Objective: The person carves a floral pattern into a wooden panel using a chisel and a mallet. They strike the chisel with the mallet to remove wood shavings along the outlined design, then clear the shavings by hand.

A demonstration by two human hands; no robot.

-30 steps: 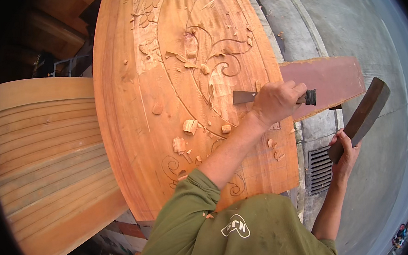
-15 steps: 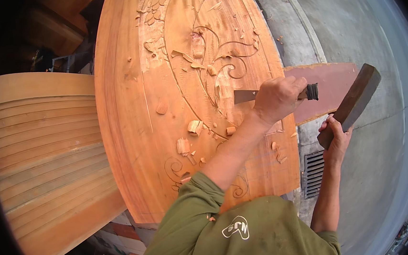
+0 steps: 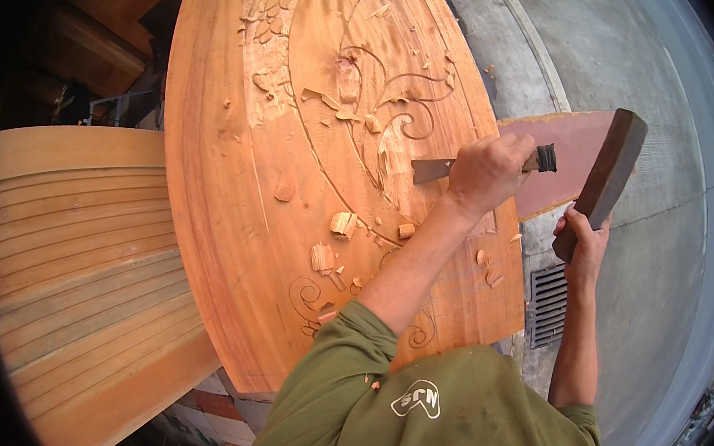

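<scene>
Flat chisel [image 3: 433, 169] over the carved board [image 3: 220, 183], dark block [image 3: 603, 178] held up.
The left hand [image 3: 489, 175] curls tight round the chisel, likely to keep it steady. The right hand [image 3: 587, 243] is closed round the block's near end, likely leaving the long end free to swing.

The carved panel [image 3: 226, 208] is orange-brown wood, smooth with a soft sheen, rough and paler where gouged. The chisel blade [image 3: 431, 169] is dull grey metal (the black handle wrapping [image 3: 546, 158] looks ridged). The long block [image 3: 603, 178] looks like dark, matt wood; the shirt [image 3: 339, 426], soft cloth.
</scene>
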